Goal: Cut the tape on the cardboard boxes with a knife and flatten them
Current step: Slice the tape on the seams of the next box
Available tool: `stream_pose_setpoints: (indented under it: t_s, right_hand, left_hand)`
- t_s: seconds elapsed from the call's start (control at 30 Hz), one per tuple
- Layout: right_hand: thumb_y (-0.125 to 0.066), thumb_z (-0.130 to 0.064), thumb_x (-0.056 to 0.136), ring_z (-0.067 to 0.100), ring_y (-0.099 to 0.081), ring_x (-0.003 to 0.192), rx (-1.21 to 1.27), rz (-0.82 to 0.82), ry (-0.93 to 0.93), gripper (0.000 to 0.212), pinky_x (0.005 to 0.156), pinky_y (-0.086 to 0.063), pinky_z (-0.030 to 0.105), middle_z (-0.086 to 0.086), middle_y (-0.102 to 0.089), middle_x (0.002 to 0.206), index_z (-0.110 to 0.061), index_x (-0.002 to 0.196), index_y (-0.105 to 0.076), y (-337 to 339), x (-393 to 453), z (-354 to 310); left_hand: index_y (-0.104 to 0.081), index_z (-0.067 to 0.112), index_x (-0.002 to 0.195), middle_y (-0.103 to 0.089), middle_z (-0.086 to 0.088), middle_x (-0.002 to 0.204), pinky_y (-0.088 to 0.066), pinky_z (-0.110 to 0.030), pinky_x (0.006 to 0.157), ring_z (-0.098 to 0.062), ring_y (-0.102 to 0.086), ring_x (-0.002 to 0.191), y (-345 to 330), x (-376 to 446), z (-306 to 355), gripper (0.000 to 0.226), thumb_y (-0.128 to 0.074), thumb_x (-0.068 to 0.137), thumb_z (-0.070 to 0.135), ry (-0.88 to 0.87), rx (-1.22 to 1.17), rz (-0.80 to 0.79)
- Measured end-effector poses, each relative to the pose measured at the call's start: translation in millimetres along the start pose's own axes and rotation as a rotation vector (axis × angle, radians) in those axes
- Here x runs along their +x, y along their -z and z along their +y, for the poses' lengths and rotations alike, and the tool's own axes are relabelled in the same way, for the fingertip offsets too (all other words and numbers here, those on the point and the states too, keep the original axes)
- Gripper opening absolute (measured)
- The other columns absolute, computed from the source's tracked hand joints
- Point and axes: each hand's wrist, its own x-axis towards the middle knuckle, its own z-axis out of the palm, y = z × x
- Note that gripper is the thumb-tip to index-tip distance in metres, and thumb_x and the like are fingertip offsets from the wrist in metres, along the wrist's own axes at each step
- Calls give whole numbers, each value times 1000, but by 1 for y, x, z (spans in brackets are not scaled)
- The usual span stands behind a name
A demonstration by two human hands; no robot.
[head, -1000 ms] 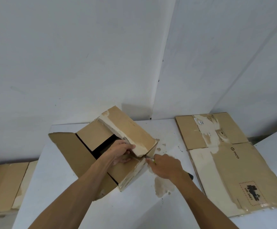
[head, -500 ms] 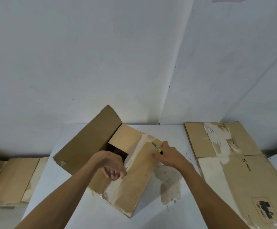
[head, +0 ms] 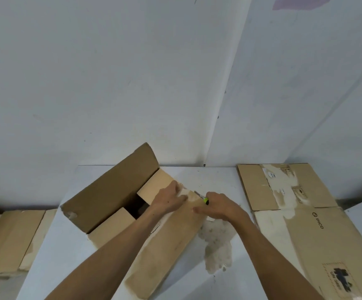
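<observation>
Your brown cardboard box (head: 119, 198) sits mid-table w/ one flap up at far left, worn pale patches on top. Left hand (head: 169, 200) presses flat on it; right hand (head: 221, 207) grips the yellow-tipped knife (head: 201, 197) at its far edge. One more flattened brown box (head: 305, 224) lies right, one stack (head: 9, 234) far left.

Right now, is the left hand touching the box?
Touching. The head view shows the left hand pressed flat on the cardboard box flap, no gap between them.

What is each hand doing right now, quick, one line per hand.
Left hand: open, fingers pressing flat on the box flap.
Right hand: closed, grip round the knife.
</observation>
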Motion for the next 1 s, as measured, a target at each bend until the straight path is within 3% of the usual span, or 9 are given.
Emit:
stream_pose_setpoints:
  t_s: [0.1, 0.17, 0.27, 0.37, 0.47, 0.57, 0.63, 0.87, 1.0]
  right_hand:
    - [-53, -62, 98, 16, -53, 67, 190, -215, -66, 60, 57, -41, 28, 3, -57, 84, -8, 123, -55, 13, -4, 7]
    - [-54, -57, 99, 13, -44, 55, 410, -353, -123, 56, 51, -35, 26, 0, -49, 71, -7, 125, -49, 21, -3, 12]
    - [-52, -39, 101, 13, -40, 54, 548, -377, -125, 42, 51, -32, 26, 1, -45, 69, -8, 127, -41, 29, -1, 15]
    - [-49, -36, 103, 15, -44, 56, 490, -383, -71, 35, 52, -37, 27, 5, -49, 78, -10, 125, -40, 27, 0, 8]
    - [-48, -35, 107, 19, -56, 65, 404, -400, 9, 26, 61, -50, 33, 13, -63, 93, -12, 118, -43, 19, 4, 2]
    - [-47, -36, 108, 24, -67, 72, 379, -402, 95, 26, 68, -58, 35, 16, -74, 97, -11, 117, -46, 12, 10, -5]
    - [-48, -37, 108, 24, -70, 69, 344, -390, 144, 26, 66, -58, 34, 17, -76, 95, -12, 116, -48, 8, 15, -12]
    - [-58, -31, 102, 22, -69, 60, 174, -360, 219, 17, 61, -55, 31, 13, -78, 84, -14, 101, -59, -4, 29, -31]
    - [-60, -29, 102, 21, -63, 57, 171, -400, 211, 17, 59, -53, 30, 14, -75, 80, -13, 100, -60, -5, 34, -31]
  left_hand:
    - [-51, 21, 109, -56, 6, 97, -40, -30, 69, -14, -52, 86, 0, 8, -7, 26, -67, 97, 37, -55, -39, -104]
    - [-55, 21, 107, -56, 6, 94, -43, -31, 76, -12, -52, 84, 8, 11, -14, 24, -72, 95, 33, -79, -116, -205]
    - [-64, 25, 120, -64, 5, 123, -47, -36, 102, -16, -59, 113, 20, 8, -21, 32, -78, 91, 33, -44, -144, -387]
    - [-66, 30, 133, -62, 16, 136, -41, -33, 109, -11, -55, 128, 27, 4, -28, 51, -82, 86, 38, -41, -31, -507]
    - [-75, 36, 114, -69, 22, 125, -43, -34, 107, -8, -60, 121, 37, 3, -35, 41, -87, 76, 47, -45, 114, -517]
    - [-80, 30, 102, -74, 21, 109, -47, -26, 89, -4, -64, 107, 48, -1, -38, 33, -89, 75, 46, -33, 179, -473]
    - [-81, 27, 103, -74, 19, 104, -46, -25, 83, -5, -65, 102, 51, -3, -41, 32, -88, 76, 43, -40, 187, -463]
    - [-74, 33, 101, -67, 21, 96, -42, -29, 83, -3, -58, 91, 50, -8, -49, 21, -84, 84, 39, -94, 115, -492]
    - [-73, 40, 93, -66, 24, 96, -41, -33, 84, -6, -58, 95, 48, -8, -56, 13, -82, 84, 42, -114, 81, -488]
